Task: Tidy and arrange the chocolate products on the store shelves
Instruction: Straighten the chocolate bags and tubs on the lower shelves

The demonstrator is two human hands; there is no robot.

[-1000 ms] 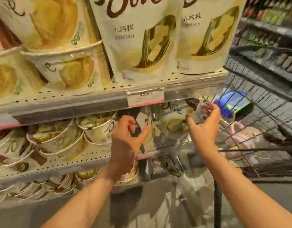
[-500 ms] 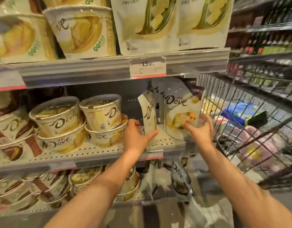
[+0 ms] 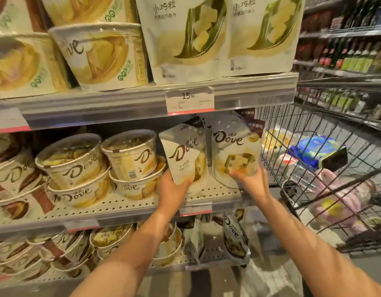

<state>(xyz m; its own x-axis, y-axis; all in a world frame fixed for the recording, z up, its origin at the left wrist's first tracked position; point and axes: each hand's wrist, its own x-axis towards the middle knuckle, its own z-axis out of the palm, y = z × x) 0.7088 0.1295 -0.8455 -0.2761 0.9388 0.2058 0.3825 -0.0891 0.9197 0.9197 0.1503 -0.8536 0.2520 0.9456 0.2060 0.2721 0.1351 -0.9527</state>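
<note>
Standing on the middle shelf (image 3: pixel 125 207) at its right end are two pale Dove chocolate pouches, each gripped low down by a hand. The left hand (image 3: pixel 170 190) grasps the bottom of the left pouch (image 3: pixel 184 155), thumb on its front face and fingers curled behind; this pouch tilts left, its face turned partly sideways. The right hand (image 3: pixel 253 179) holds the right pouch (image 3: pixel 234 153) at its lower front corner, fingers wrapped round the bottom edge; this pouch stands nearly upright and faces forward. The two pouches touch or nearly touch along their inner edges. Just left of them sit stacked Dove tubs (image 3: pixel 131 155), cream-coloured with brown script. On the upper shelf (image 3: pixel 249 93) stand larger pouches (image 3: pixel 185 37) and tubs, with a price tag (image 3: pixel 189 100) reading 15.90 clipped to its front rail. A wire shopping cart (image 3: pixel 314 159) holding packaged goods is parked just right of the shelving.
</note>
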